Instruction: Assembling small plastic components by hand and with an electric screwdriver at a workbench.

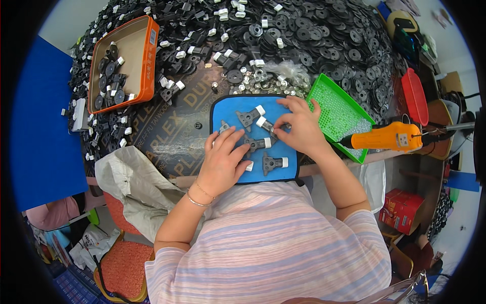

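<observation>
A blue mat with a black border lies in front of me, with several black plastic brackets on it, each with a white end. The thumb and forefinger of my right hand pinch the black body of one white-ended bracket near the mat's middle. My left hand lies palm down over the mat's left half, fingers apart, resting on or just above brackets that it partly covers. Another bracket lies at the top, and one more lies at the lower right, neither touched.
Heaps of black discs and white-ended parts fill the table's back. An orange-rimmed box with parts stands left. At right are a green perforated tray with small clear pieces, an orange electric screwdriver and a red tray.
</observation>
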`<control>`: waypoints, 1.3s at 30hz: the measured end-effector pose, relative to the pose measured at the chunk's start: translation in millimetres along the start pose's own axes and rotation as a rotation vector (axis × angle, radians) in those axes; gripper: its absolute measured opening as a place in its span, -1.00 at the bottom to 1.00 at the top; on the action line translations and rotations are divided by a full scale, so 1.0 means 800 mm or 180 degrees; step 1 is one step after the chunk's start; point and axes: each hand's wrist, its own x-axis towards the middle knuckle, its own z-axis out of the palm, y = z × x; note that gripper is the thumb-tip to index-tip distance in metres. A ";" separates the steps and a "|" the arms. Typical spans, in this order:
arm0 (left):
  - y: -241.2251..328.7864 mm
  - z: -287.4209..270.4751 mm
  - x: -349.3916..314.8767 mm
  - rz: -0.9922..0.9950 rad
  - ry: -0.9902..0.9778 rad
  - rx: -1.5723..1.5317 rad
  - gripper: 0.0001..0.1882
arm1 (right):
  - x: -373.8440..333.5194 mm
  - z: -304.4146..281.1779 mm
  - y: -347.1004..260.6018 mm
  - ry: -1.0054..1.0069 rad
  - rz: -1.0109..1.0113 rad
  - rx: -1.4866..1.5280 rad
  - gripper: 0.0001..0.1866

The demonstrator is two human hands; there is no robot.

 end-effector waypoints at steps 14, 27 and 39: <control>-0.005 -0.006 -0.001 -0.0059 0.0099 0.0068 -0.60 | 0.017 -0.008 0.015 -0.0087 -0.0064 -0.1035 -0.84; -0.009 -0.008 -0.005 -0.0099 0.0142 0.0079 -0.60 | 0.038 -0.016 0.022 -0.0300 -0.0109 -0.0263 -0.94; -0.017 -0.014 -0.018 -0.0245 0.0199 0.0140 -0.62 | 0.086 0.022 -0.026 -0.0548 -0.0231 0.0182 -0.90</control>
